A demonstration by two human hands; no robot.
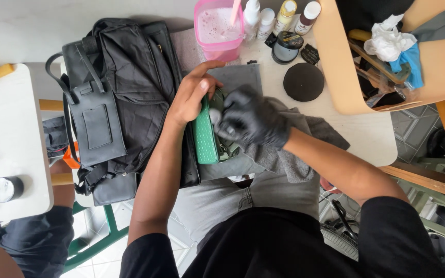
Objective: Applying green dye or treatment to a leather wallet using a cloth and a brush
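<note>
White tabletop [356, 128] at centre; second white surface [11, 134] at 9 o'clock. Pale tiled floor [408, 123] at 3 o'clock, green frame [110, 226] at 7 o'clock. Soft daylight.

Black bag [119, 98] fills left of white table [372, 139], blocking that side. Pink tub [217, 28], row of small bottles [279, 15], dark jar [286, 47] and round black lid [303, 82] crowd far edge. Wooden tray [346, 77] walls off far right. Bare tabletop open near right, beyond grey cloth [284, 154].
</note>
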